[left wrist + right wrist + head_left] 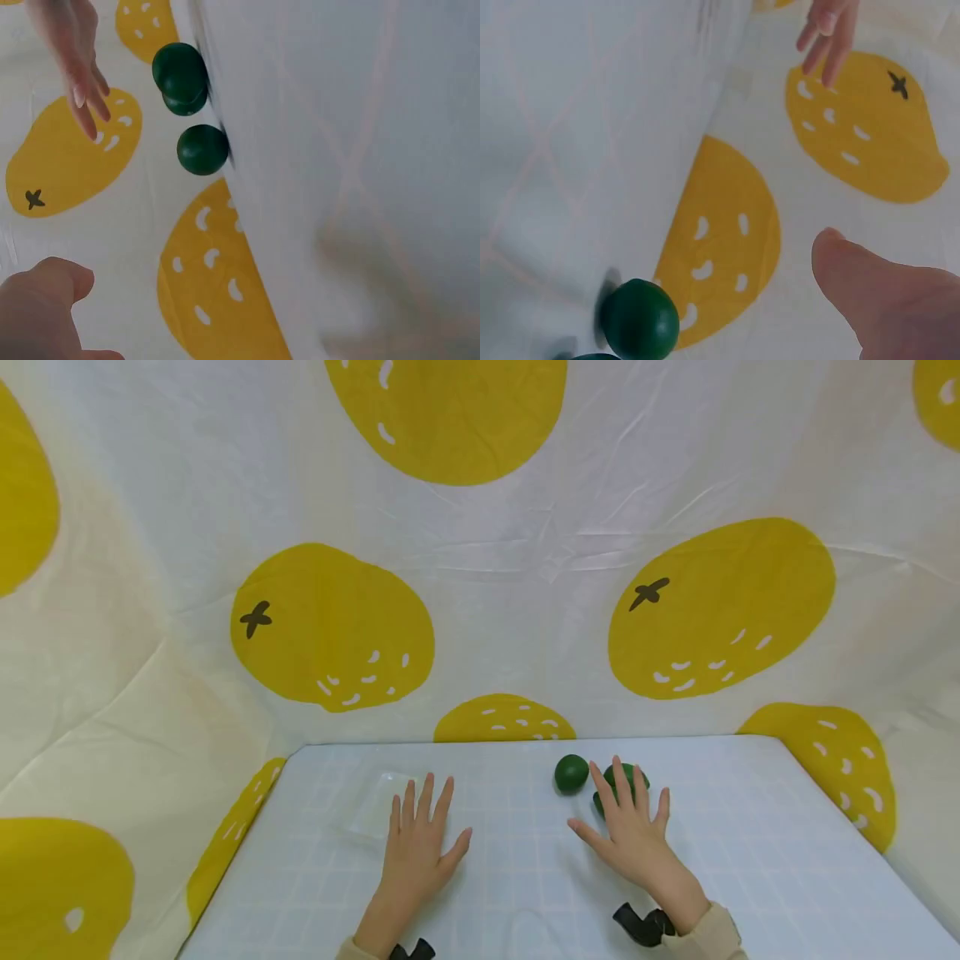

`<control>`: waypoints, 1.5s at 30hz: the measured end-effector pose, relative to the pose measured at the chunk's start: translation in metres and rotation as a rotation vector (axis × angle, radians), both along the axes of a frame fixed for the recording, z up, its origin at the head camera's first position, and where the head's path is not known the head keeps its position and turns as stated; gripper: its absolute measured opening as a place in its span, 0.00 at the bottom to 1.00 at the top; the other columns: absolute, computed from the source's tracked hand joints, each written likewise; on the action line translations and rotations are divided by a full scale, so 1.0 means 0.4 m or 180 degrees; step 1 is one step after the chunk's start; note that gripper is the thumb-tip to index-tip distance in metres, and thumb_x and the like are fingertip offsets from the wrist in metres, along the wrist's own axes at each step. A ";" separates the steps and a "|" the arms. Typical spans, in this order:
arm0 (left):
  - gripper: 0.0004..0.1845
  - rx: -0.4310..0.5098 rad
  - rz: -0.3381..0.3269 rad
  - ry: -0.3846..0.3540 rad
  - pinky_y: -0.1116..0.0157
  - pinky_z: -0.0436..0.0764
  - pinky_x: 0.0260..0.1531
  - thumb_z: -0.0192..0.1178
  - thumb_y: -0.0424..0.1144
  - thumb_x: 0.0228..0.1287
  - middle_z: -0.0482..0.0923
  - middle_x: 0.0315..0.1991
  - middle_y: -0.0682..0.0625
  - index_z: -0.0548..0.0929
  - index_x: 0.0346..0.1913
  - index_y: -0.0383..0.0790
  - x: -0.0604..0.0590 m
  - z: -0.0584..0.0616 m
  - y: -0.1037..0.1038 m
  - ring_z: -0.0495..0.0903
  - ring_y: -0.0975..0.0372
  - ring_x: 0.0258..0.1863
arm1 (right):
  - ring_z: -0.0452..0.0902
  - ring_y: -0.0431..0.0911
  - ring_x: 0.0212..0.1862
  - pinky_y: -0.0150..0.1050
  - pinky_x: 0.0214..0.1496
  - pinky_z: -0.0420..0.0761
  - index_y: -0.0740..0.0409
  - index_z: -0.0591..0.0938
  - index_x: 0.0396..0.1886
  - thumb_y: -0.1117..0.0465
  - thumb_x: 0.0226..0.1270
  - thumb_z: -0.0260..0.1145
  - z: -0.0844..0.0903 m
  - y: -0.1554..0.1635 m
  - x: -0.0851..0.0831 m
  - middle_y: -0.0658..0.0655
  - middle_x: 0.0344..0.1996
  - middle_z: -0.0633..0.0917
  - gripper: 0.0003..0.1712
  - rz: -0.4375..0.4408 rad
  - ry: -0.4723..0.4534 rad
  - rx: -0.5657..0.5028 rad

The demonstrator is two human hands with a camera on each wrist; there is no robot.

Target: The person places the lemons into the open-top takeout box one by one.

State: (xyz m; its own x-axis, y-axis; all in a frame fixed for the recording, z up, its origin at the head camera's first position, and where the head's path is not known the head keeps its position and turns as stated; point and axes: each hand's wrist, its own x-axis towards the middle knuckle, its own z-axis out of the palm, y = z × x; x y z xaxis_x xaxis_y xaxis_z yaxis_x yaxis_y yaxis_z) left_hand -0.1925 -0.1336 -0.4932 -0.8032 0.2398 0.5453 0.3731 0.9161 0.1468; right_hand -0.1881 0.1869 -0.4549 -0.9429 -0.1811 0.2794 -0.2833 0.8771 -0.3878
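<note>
Resting flat, fingers spread: left hand (417, 847) on gridded cloth (525, 877), right hand (632, 831) over smooth round green balls (572, 773).

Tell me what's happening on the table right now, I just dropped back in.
A person has both hands spread, fingers straight, over a white gridded table backed by a cloth printed with yellow fruit. The left hand is beside a clear plastic piece, which is hard to make out. The right hand reaches over a dark green rounded object, partly hidden by its fingers. A round dark green ball sits just left of it, untouched. Neither hand grips anything.
</note>
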 end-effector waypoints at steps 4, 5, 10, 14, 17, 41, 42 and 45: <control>0.36 0.0206 -0.0087 0.0188 0.37 0.59 0.66 0.57 0.53 0.66 0.67 0.70 0.36 0.67 0.73 0.41 -0.003 0.011 -0.023 0.65 0.36 0.67 | 0.32 0.73 0.74 0.78 0.63 0.26 0.53 0.51 0.80 0.34 0.68 0.59 0.012 -0.016 -0.008 0.71 0.77 0.44 0.51 -0.0009 -0.0129 -0.0189; 0.35 0.0257 -0.0114 0.0248 0.37 0.61 0.65 0.57 0.52 0.65 0.68 0.69 0.36 0.68 0.72 0.40 -0.005 0.014 -0.030 0.66 0.37 0.66 | 0.32 0.73 0.74 0.78 0.63 0.26 0.54 0.50 0.80 0.34 0.69 0.58 0.017 -0.021 -0.010 0.71 0.77 0.43 0.51 -0.0014 -0.0148 -0.0226; 0.32 0.0455 -0.0234 0.0594 0.36 0.65 0.61 0.57 0.48 0.65 0.71 0.66 0.35 0.71 0.69 0.35 -0.020 0.031 -0.064 0.70 0.37 0.63 | 0.30 0.72 0.75 0.76 0.63 0.24 0.58 0.48 0.80 0.36 0.71 0.56 0.041 -0.045 -0.018 0.71 0.77 0.42 0.51 -0.0029 -0.0221 -0.0412; 0.30 0.0578 -0.0327 0.0864 0.35 0.67 0.57 0.55 0.47 0.66 0.73 0.63 0.34 0.73 0.67 0.32 -0.036 0.039 -0.091 0.72 0.36 0.60 | 0.28 0.71 0.75 0.75 0.63 0.23 0.58 0.47 0.80 0.36 0.71 0.56 0.053 -0.070 -0.025 0.71 0.77 0.40 0.51 -0.0004 -0.0313 -0.0569; 0.30 0.0636 -0.0346 0.0941 0.35 0.68 0.56 0.54 0.47 0.68 0.74 0.62 0.34 0.73 0.66 0.31 -0.044 0.042 -0.111 0.73 0.37 0.60 | 0.28 0.69 0.76 0.75 0.64 0.22 0.59 0.47 0.80 0.36 0.71 0.56 0.052 -0.091 -0.031 0.70 0.77 0.39 0.51 0.0030 -0.0369 -0.0663; 0.25 0.2579 0.0476 0.0122 0.46 0.65 0.64 0.56 0.32 0.71 0.69 0.67 0.35 0.69 0.69 0.31 -0.062 -0.001 -0.357 0.66 0.42 0.65 | 0.35 0.70 0.76 0.70 0.71 0.29 0.65 0.46 0.78 0.47 0.73 0.60 -0.008 -0.378 -0.107 0.71 0.77 0.46 0.49 0.0389 -0.0557 -0.2329; 0.25 0.2699 0.0518 0.0024 0.50 0.65 0.65 0.55 0.34 0.73 0.68 0.68 0.36 0.68 0.70 0.32 -0.062 -0.005 -0.359 0.66 0.43 0.66 | 0.36 0.69 0.76 0.70 0.71 0.31 0.65 0.47 0.78 0.47 0.73 0.61 -0.016 -0.393 -0.110 0.70 0.77 0.46 0.49 0.0403 -0.0617 -0.2493; 0.27 0.3158 0.0574 -0.0337 0.60 0.64 0.67 0.51 0.39 0.76 0.65 0.71 0.40 0.63 0.73 0.36 -0.061 -0.018 -0.365 0.65 0.46 0.68 | 0.36 0.68 0.76 0.71 0.71 0.42 0.60 0.45 0.79 0.46 0.73 0.60 -0.043 -0.435 -0.115 0.69 0.77 0.47 0.49 0.0479 -0.0946 -0.3009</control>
